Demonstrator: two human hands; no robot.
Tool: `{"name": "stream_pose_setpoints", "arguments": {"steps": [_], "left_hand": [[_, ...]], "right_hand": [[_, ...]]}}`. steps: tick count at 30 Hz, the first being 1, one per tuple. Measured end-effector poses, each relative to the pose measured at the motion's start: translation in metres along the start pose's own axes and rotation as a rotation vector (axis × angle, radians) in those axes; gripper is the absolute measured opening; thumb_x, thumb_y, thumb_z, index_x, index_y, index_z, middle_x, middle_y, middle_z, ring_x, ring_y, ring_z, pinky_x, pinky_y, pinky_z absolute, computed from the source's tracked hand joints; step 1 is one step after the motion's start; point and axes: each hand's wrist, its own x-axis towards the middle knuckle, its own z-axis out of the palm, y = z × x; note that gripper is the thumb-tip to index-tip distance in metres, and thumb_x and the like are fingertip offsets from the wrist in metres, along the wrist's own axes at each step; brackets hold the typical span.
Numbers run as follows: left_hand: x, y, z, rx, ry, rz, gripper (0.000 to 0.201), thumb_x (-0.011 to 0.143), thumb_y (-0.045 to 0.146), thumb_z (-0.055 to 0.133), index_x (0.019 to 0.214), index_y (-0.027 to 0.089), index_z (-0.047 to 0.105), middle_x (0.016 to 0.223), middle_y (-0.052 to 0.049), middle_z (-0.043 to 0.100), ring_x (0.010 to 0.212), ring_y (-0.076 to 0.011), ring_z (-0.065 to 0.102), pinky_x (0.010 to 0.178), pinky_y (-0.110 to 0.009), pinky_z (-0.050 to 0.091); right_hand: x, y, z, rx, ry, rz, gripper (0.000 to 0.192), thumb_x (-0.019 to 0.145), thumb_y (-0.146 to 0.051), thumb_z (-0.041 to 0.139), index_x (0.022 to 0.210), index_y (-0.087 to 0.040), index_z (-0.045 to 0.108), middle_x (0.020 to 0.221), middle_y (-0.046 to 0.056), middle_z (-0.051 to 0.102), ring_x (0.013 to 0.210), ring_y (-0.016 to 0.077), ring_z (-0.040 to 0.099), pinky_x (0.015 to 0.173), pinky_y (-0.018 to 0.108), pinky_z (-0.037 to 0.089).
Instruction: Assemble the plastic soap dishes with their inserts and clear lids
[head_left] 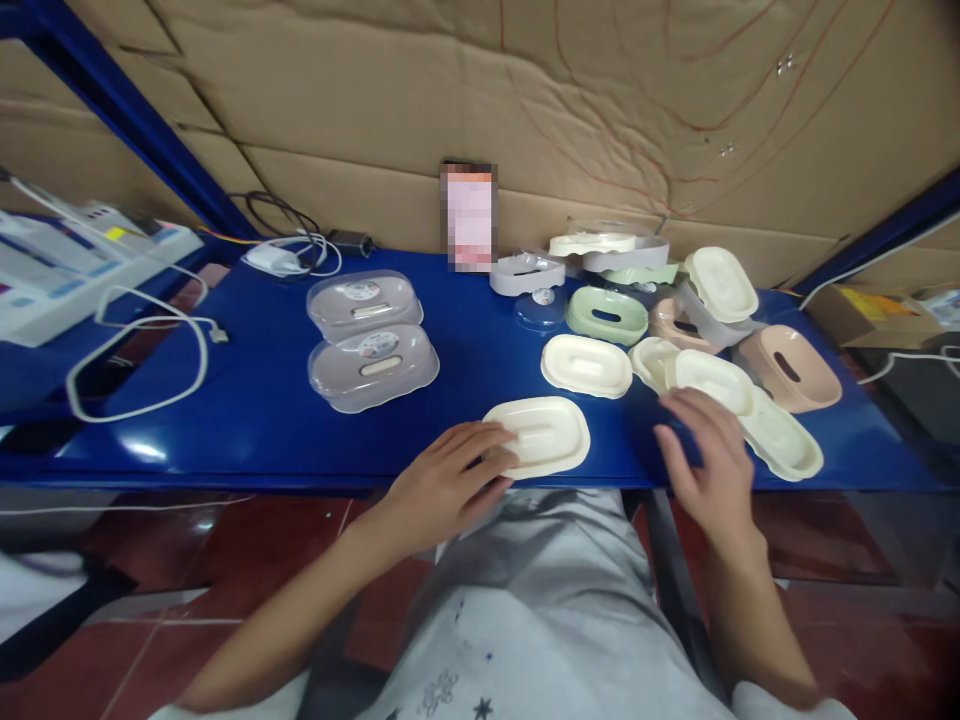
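Near the front edge of the table, my left hand (461, 480) grips the left end of a cream oval dish (551, 437), its fingers over the rim and its thumb at the near side. My right hand (709, 465) is open, thumb and fingers apart, with its fingertips at the near edge of a cream dish (709, 380). Whether they touch it is unclear. Another cream dish (784, 440) lies beside that hand, overlapped by the first. A further cream dish (587, 365) sits behind the one in my left hand.
Two lidded grey boxes (375, 368) with labels stand at left. Green (607, 315) and pink (791, 368) slotted trays, clear lids (540, 310) and more dishes cluster at right. A phone-like device (471, 220) leans at the back. A white cable (202, 370) and charger (274, 260) lie left.
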Motion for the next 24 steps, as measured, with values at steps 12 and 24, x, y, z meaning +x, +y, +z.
{"name": "stream_pose_setpoints", "arguments": {"steps": [12, 24], "left_hand": [[-0.001, -0.002, -0.001, -0.038, -0.024, -0.015, 0.014, 0.108, 0.02, 0.063, 0.121, 0.02, 0.067, 0.136, -0.012, 0.071, 0.134, -0.0273, 0.067, 0.114, -0.049, 0.058], [-0.002, -0.002, -0.001, -0.04, -0.039, -0.016, 0.013, 0.11, 0.022, 0.059, 0.122, 0.021, 0.065, 0.136, -0.012, 0.071, 0.133, -0.0269, 0.067, 0.115, -0.048, 0.057]], "right_hand": [[-0.005, 0.062, -0.017, -0.241, 0.116, 0.12, 0.028, 0.106, -0.043, 0.066, 0.12, -0.023, 0.08, 0.115, 0.013, 0.082, 0.11, 0.0342, 0.077, 0.101, 0.054, 0.057], [0.091, 0.021, 0.032, -0.126, -0.21, -0.251, 0.043, 0.11, -0.039, 0.059, 0.149, -0.022, 0.064, 0.135, 0.013, 0.078, 0.126, 0.0312, 0.072, 0.119, 0.051, 0.043]]}}
